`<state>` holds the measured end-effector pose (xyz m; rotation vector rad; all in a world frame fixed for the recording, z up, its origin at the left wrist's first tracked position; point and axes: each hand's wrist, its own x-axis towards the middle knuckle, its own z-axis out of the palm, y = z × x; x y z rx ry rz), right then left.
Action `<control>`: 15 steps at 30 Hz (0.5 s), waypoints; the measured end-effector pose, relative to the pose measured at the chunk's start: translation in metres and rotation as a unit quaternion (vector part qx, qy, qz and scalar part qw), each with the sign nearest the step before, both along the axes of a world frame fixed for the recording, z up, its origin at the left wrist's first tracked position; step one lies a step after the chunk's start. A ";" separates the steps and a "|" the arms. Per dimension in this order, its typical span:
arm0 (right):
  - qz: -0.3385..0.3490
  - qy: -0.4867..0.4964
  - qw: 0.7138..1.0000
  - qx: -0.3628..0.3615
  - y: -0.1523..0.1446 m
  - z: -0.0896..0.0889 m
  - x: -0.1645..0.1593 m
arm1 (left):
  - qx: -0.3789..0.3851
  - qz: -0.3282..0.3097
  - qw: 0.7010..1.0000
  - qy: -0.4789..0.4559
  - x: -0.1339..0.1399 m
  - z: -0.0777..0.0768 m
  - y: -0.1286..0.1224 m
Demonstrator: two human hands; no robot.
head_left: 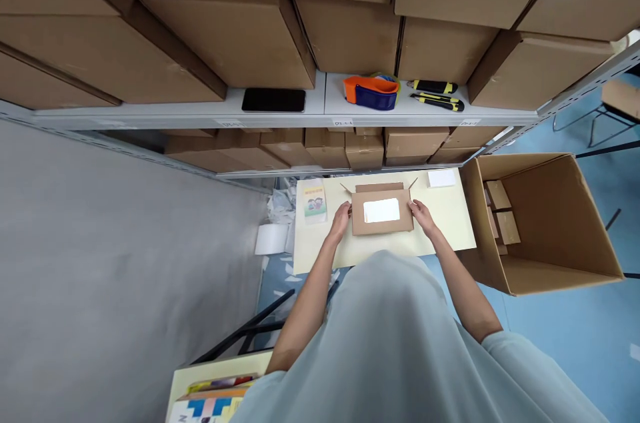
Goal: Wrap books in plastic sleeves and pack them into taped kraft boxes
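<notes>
A small brown cardboard box [360, 226] sits on the cream table [445, 229], and a blank-looking white label [381, 210] is on the panel facing me. Its narrow side flaps stand up and out at the far corners, with another flap showing behind. My left hand [341, 221] grips the box's left edge, fingers closed around it. On the opposite edge, my right hand [421, 215] holds the box near its upper right corner, thumb and fingers closed. What lies inside the box is hidden from me.
Left on the table lies a stack with a cartoon cover [315, 201]; at the back right, a white stack [441, 178]. A large open carton [565, 223] holding small boxes stands right. The shelf above carries a phone [273, 100], tape dispenser [371, 92], cutters [437, 101] and cartons.
</notes>
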<state>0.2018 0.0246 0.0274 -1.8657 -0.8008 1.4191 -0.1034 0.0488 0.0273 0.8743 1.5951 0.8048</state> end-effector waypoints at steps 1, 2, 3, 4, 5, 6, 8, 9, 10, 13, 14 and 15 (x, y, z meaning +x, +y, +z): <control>0.000 0.002 1.000 -0.004 0.002 0.003 -0.002 | -0.006 -0.007 1.000 -0.013 0.002 0.006 0.003; -0.001 0.000 1.000 -0.002 0.003 0.006 -0.003 | -0.013 -0.010 0.999 -0.028 0.003 0.013 0.004; -0.003 -0.003 1.000 0.006 0.002 0.010 -0.003 | -0.015 -0.007 0.999 -0.043 0.004 0.019 0.004; -0.003 -0.004 1.000 0.020 -0.001 0.014 -0.002 | -0.010 0.003 0.999 -0.052 0.004 0.026 0.003; -0.004 -0.005 0.999 0.038 -0.004 0.018 -0.001 | 0.002 0.015 0.998 -0.059 0.004 0.032 0.000; -0.005 -0.004 0.998 0.057 -0.008 0.023 0.001 | 0.015 0.025 0.997 -0.066 0.003 0.038 -0.003; -0.001 0.005 0.995 0.098 -0.017 0.035 0.005 | 0.039 0.033 0.996 -0.077 0.000 0.046 -0.012; 0.004 0.013 0.993 0.118 -0.021 0.040 0.008 | 0.051 0.033 0.995 -0.079 -0.001 0.049 -0.016; 0.008 0.020 0.991 0.134 -0.025 0.045 0.010 | 0.059 0.036 0.994 -0.079 -0.002 0.050 -0.021; 0.004 0.032 0.989 0.144 -0.034 0.052 0.014 | 0.042 0.066 0.994 -0.077 -0.002 0.045 -0.033; -0.006 0.038 0.991 0.132 -0.036 0.051 0.015 | 0.021 0.082 0.993 -0.080 -0.001 0.041 -0.037; -0.016 0.045 0.992 0.114 -0.038 0.048 0.017 | -0.005 0.098 0.992 -0.082 0.001 0.036 -0.040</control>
